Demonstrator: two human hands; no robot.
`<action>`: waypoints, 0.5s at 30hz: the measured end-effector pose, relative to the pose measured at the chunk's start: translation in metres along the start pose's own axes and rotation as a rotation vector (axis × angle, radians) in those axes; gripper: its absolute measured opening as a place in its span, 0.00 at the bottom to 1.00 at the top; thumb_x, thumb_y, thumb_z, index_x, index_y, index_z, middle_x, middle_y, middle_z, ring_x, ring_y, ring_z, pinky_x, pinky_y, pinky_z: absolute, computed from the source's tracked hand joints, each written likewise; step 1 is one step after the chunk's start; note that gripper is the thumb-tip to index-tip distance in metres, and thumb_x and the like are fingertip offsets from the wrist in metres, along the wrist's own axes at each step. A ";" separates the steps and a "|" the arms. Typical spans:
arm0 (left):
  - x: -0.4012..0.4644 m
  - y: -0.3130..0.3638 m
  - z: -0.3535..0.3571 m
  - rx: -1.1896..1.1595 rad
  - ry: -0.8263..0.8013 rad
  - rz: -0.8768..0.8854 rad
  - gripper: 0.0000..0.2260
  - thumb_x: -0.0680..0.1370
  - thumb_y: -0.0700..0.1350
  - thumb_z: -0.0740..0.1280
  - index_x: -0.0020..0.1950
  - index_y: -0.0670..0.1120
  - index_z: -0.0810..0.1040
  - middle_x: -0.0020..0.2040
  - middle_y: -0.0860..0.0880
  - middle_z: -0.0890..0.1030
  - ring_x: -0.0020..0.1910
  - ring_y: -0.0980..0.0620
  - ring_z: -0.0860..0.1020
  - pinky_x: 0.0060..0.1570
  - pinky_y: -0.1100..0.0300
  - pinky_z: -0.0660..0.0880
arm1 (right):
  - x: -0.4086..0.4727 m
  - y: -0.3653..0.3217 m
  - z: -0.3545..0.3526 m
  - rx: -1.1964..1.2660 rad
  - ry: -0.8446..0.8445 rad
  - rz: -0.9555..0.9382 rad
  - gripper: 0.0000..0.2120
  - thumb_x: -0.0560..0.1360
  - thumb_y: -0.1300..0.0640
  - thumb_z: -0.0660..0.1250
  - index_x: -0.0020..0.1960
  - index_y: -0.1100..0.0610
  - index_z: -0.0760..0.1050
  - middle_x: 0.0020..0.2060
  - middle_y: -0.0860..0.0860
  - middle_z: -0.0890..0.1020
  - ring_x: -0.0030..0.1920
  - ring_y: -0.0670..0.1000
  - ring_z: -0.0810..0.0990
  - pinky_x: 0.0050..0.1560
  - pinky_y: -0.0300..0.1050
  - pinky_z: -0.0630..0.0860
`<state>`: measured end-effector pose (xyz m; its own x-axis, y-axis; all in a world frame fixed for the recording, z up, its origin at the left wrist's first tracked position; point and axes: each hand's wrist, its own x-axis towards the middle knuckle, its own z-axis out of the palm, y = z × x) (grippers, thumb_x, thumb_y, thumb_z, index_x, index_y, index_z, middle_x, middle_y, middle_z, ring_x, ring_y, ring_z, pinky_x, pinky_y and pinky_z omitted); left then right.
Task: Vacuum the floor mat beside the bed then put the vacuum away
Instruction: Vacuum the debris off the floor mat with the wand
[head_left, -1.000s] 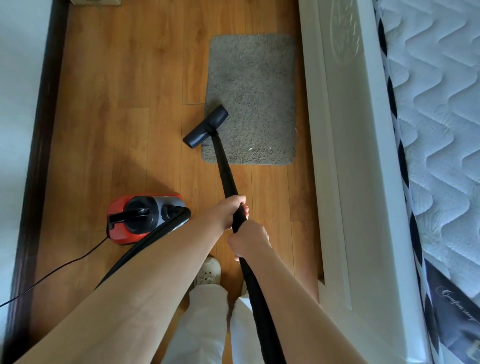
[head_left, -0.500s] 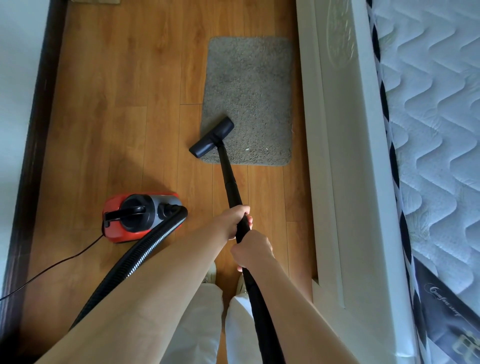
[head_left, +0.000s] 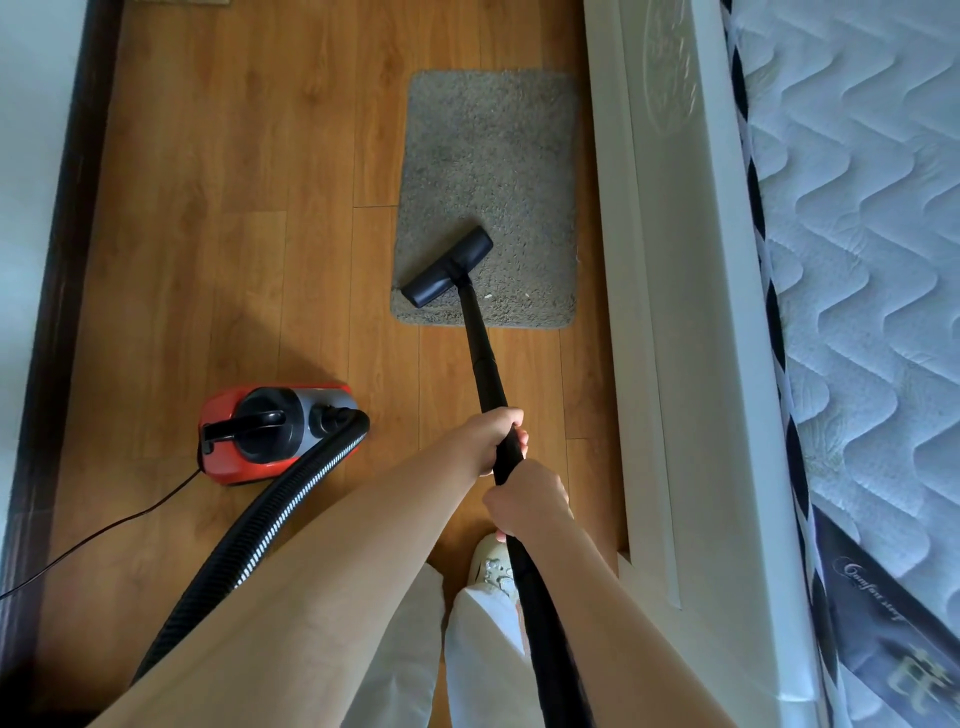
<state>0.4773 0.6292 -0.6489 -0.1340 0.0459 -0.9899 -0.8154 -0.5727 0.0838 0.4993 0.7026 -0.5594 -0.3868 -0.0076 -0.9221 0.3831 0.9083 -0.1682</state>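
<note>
Both hands' fingers (head_left: 511, 418) wrap wand (head_left: 483, 358).

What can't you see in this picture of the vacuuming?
- Cord: runs off the head view's left edge, so the plug is unseen.
- Hose: its lower part hides behind the left arm.
- Mat crumbs: too small to identify.
- Left foot: hidden behind the arm and trouser legs.

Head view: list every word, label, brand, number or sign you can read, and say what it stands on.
"Comfort" then a second word too small to read: pale script on the dark band of the mattress.
A large pale mark lower on that band: too blurred to read.
Embossed oval emblem on the white bed frame: no legible lettering.
Red vacuum: no readable label.
</note>
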 end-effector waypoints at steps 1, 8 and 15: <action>0.000 0.001 0.002 0.002 -0.004 -0.003 0.07 0.77 0.39 0.62 0.40 0.42 0.68 0.29 0.47 0.71 0.25 0.53 0.69 0.22 0.64 0.69 | 0.000 0.000 -0.002 -0.004 0.002 0.001 0.14 0.73 0.65 0.62 0.59 0.63 0.70 0.46 0.56 0.82 0.46 0.54 0.83 0.26 0.38 0.69; -0.003 0.020 0.006 0.030 0.022 0.028 0.07 0.77 0.39 0.62 0.39 0.42 0.68 0.29 0.48 0.71 0.24 0.53 0.69 0.22 0.64 0.69 | 0.004 -0.012 -0.009 -0.024 0.030 -0.015 0.15 0.73 0.64 0.63 0.60 0.63 0.71 0.41 0.55 0.77 0.39 0.53 0.78 0.25 0.38 0.67; -0.004 0.038 -0.007 0.008 0.040 0.049 0.06 0.76 0.39 0.63 0.40 0.41 0.69 0.28 0.48 0.70 0.23 0.53 0.69 0.23 0.64 0.69 | 0.011 -0.030 -0.005 -0.008 0.030 -0.047 0.17 0.73 0.64 0.63 0.62 0.63 0.69 0.50 0.58 0.81 0.49 0.57 0.82 0.37 0.43 0.76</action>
<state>0.4508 0.6017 -0.6428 -0.1510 -0.0146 -0.9884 -0.8130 -0.5670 0.1326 0.4795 0.6771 -0.5628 -0.4290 -0.0383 -0.9025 0.3571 0.9105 -0.2084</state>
